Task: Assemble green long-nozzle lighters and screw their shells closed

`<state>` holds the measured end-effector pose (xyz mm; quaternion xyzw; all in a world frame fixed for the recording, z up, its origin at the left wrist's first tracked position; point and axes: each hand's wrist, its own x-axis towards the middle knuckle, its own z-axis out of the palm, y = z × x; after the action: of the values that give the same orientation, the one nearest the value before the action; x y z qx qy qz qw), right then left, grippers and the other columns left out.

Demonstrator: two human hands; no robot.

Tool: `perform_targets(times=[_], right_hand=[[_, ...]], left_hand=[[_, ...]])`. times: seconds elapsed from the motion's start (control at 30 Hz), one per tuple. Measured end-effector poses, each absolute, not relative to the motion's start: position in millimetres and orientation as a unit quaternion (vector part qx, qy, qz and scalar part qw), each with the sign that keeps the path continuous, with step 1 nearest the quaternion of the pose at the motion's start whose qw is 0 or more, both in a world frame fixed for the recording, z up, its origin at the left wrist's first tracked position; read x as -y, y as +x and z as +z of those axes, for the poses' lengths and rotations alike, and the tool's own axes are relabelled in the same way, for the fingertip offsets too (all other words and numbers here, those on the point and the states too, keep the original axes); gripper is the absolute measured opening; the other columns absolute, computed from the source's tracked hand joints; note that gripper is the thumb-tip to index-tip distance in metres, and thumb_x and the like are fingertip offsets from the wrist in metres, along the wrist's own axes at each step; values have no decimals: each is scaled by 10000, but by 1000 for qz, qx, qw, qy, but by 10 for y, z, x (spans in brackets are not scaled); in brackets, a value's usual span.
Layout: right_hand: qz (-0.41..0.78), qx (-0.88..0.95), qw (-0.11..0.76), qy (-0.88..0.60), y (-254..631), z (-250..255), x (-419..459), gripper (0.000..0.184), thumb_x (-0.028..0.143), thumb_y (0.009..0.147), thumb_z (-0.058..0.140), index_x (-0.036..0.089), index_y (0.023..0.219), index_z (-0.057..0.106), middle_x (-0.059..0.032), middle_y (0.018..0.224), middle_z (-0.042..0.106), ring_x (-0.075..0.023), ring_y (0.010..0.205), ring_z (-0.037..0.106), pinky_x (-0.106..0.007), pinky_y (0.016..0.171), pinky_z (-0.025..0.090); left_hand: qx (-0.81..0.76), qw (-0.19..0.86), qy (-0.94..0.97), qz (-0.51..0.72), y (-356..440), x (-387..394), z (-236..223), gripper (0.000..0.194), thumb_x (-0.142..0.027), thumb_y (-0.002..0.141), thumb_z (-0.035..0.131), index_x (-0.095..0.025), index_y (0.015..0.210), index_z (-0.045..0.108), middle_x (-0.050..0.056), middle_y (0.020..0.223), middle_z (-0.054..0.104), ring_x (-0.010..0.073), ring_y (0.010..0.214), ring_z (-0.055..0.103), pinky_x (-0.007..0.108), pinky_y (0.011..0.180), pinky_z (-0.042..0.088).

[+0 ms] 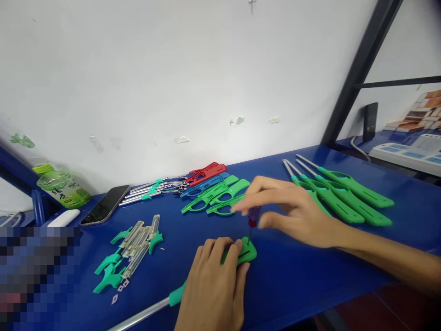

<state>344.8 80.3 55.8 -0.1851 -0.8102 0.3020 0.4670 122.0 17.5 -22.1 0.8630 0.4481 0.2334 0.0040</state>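
My left hand [213,285] lies over a green long-necked lighter [250,253] and presses it to the blue table, its fingers closed around the body. The lighter's teal collar and metal tube stick out below left of that hand; the middle is hidden under it. My right hand [292,207] holds a screwdriver [254,216] with a dark purple and red handle, fingers curled about its top. The screwdriver stands nearly upright, its tip at the end of the lighter's green body.
Several green lighters [347,197] lie at the right. Green half shells [206,195], blue and red shells [206,174] and metal tubes [148,191] lie along the wall. Clear tanks [139,243] and teal triggers [109,276] lie left, near a phone [105,204] and a bottle [64,186].
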Motion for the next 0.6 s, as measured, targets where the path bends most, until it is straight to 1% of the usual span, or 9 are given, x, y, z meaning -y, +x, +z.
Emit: perform_targets(times=[0.07, 0.1, 0.13, 0.2, 0.27, 0.3, 0.47, 0.5, 0.6], right_hand=[[311, 821, 446, -172, 3447, 570, -801, 307, 202, 1070, 615, 259, 1340, 749, -48, 1095, 770, -150, 998, 726, -282, 860, 613], [316, 822, 443, -170, 3444, 573, -800, 331, 177, 1087, 569, 260, 1362, 733, -44, 1089, 783, -147, 993, 732, -281, 856, 619], [317, 819, 446, -170, 3440, 573, -798, 329, 156, 1089, 553, 261, 1335, 744, -36, 1061, 790, -138, 953, 736, -269, 823, 624], [308, 814, 461, -174, 3431, 565, -794, 271, 135, 1068, 587, 253, 1188, 799, -21, 981, 785, -118, 856, 719, -231, 743, 612], [289, 815, 470, -177, 3428, 551, -788, 240, 113, 1038, 627, 242, 1046, 829, -20, 966, 775, -106, 835, 698, -206, 724, 589], [282, 817, 470, -178, 3429, 542, -784, 243, 101, 1027, 638, 244, 1019, 834, -16, 956, 771, -102, 836, 692, -199, 725, 580], [286, 810, 477, -184, 3430, 515, -778, 337, 105, 1009, 672, 296, 1276, 751, 15, 1012, 774, -107, 888, 723, -229, 810, 598], [286, 809, 477, -188, 3427, 517, -779, 321, 106, 1008, 675, 290, 1257, 757, 15, 1010, 776, -110, 890, 722, -232, 814, 598], [282, 807, 478, -203, 3418, 542, -781, 183, 111, 985, 707, 249, 1050, 808, 10, 941, 770, -113, 846, 697, -224, 772, 586]], left_hand=[[-446, 3, 864, 234, 1224, -169, -221, 270, -189, 1053, 532, -270, 1306, 583, 47, 1206, 697, 277, 1034, 668, 477, 863, 592], [-443, 3, 865, 234, 1225, -165, -221, 268, -194, 1054, 534, -271, 1305, 585, 48, 1204, 699, 275, 1031, 669, 466, 854, 593], [-442, 3, 866, 234, 1226, -161, -221, 270, -195, 1054, 534, -273, 1307, 586, 48, 1205, 700, 274, 1031, 671, 458, 849, 593], [-446, 4, 864, 234, 1227, -154, -221, 276, -191, 1055, 530, -273, 1313, 585, 52, 1217, 698, 278, 1049, 670, 460, 858, 592], [-451, 6, 861, 234, 1229, -155, -220, 275, -190, 1057, 526, -272, 1313, 585, 54, 1226, 696, 282, 1057, 668, 475, 876, 591], [-452, 7, 861, 233, 1230, -159, -219, 273, -191, 1058, 524, -272, 1311, 587, 54, 1226, 695, 281, 1054, 669, 482, 884, 591], [-449, 9, 864, 229, 1228, -181, -213, 282, -199, 1057, 527, -278, 1321, 588, 52, 1229, 698, 285, 1057, 678, 484, 877, 599], [-449, 9, 864, 229, 1227, -180, -214, 283, -200, 1056, 528, -278, 1322, 587, 52, 1230, 697, 287, 1060, 679, 487, 875, 601], [-445, 9, 866, 227, 1222, -171, -217, 282, -203, 1055, 532, -277, 1322, 586, 52, 1227, 697, 286, 1056, 681, 492, 874, 604]])
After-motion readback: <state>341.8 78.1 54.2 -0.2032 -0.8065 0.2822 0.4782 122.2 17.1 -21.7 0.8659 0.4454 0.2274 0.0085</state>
